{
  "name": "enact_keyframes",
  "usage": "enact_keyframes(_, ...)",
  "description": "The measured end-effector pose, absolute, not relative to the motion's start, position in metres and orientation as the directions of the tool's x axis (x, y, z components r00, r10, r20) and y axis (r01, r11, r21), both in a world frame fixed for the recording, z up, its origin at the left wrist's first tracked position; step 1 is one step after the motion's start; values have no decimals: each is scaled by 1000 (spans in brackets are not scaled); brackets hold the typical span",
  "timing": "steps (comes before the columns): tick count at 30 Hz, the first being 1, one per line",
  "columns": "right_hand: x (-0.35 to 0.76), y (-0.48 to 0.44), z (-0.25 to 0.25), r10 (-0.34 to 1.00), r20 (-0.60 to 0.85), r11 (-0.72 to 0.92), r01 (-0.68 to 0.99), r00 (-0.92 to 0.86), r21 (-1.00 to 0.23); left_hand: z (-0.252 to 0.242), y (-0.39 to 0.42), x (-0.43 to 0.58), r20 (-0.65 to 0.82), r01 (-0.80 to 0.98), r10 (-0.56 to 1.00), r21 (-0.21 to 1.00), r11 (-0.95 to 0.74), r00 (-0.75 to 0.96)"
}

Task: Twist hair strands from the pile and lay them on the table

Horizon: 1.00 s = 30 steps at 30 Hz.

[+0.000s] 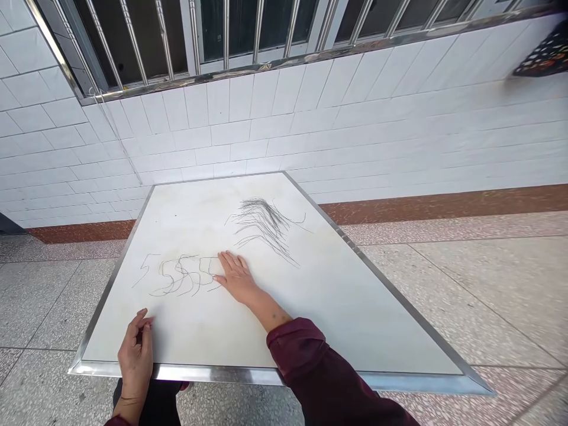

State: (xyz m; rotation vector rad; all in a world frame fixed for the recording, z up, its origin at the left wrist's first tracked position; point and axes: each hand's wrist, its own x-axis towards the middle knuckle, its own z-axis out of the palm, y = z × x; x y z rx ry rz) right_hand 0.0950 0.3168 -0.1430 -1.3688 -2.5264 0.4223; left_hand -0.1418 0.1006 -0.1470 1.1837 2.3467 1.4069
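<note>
My right hand lies flat on the white tabletop, fingers stretched out, at the right end of a row of thin dark strands. These strands are bent into loose shapes like the figure 5. Over the table's near left edge is my left hand, its fingers curled in and the thumb close to them. Whatever it may pinch is too small to make out. Beyond my right hand lies a denser bundle of thin dark strands, bent in the middle and fanned out.
A shiny metal rim borders the table. The far side stands close to a white tiled wall below a barred window. Speckled floor surrounds the table. A patterned dark cloth hangs at the upper right.
</note>
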Motion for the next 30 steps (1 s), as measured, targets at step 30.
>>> enact_keyframes(30,220,370,-118,950,312,171,839,-2,-516,-151,101,-153,175,564,663,701,436,-728)
